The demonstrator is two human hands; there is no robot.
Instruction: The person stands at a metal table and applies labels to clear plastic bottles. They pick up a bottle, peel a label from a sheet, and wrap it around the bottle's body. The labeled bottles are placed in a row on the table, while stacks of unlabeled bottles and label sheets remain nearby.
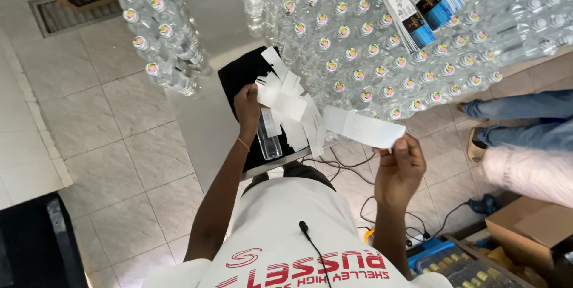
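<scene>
The white paper strip (pixel 363 127) looks thin, light and limp, so it likely creases easily; it is pinched at its right end by the right hand (pixel 399 168), grip closed on its edge. The left hand (pixel 246 108) is closed on a clear bottle (pixel 268 140) and loose strips (pixel 290 104), above the tabletop (pixel 197 115) beside capped bottles (pixel 358 43).

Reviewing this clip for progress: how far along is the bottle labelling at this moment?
Done: cannot tell; no labelled bottle is clearly in view. In hand: the left hand steadies one clear bottle on the black mat beside a pile of white strips, while the right hand holds a white label strip. Left: many capped bottles look bare, and a stack of printed labels lies on them.
</scene>
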